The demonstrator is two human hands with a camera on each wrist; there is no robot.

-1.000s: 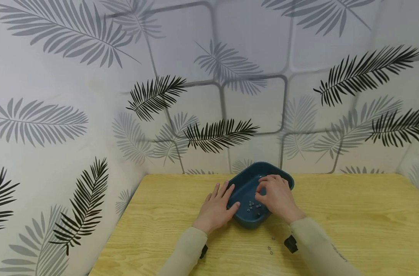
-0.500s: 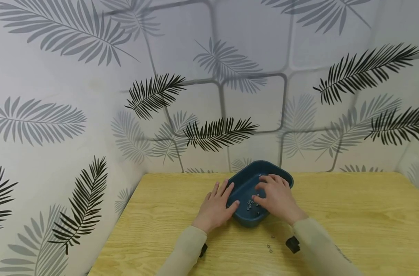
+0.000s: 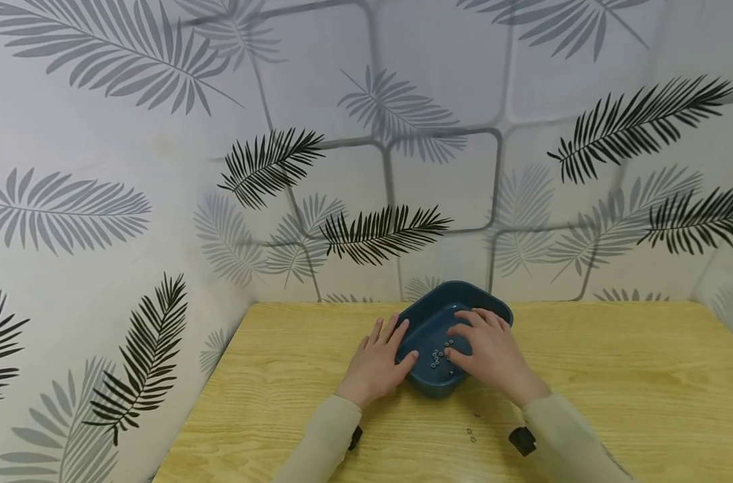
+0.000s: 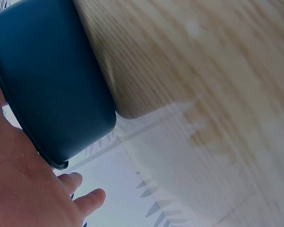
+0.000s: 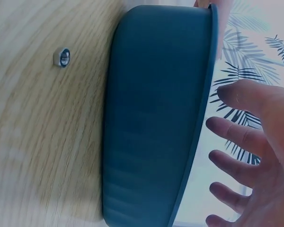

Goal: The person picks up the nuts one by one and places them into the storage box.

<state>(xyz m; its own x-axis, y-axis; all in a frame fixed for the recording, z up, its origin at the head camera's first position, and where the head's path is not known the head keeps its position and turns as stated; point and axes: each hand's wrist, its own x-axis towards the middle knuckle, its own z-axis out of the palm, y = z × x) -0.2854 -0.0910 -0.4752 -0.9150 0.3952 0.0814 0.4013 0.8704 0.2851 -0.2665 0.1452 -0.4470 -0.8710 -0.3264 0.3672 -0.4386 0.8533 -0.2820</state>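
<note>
A dark blue tray (image 3: 425, 322) with raised sides stands at an angle on the table, and several small metal nuts (image 3: 436, 357) lie toward its near end. My left hand (image 3: 375, 365) rests on the tray's left rim with its fingers spread; the left wrist view shows that hand (image 4: 28, 175) along the rim. Over the right side of the tray hovers my right hand (image 3: 493, 349). Its fingers are parted and hold nothing, as the right wrist view of the hand (image 5: 255, 151) also shows. One hex nut (image 5: 62, 57) lies on the wood beside the tray.
Loose nuts (image 3: 470, 431) lie on the wooden table (image 3: 632, 376) in front of the tray. Behind the table rises a wall (image 3: 354, 181) with a feather-leaf pattern. A dark device (image 3: 522, 441) sits at my right wrist.
My right thumb and index finger, together a second ago, have parted, and the hand has drawn slightly to the right. My left hand keeps its place on the rim.
</note>
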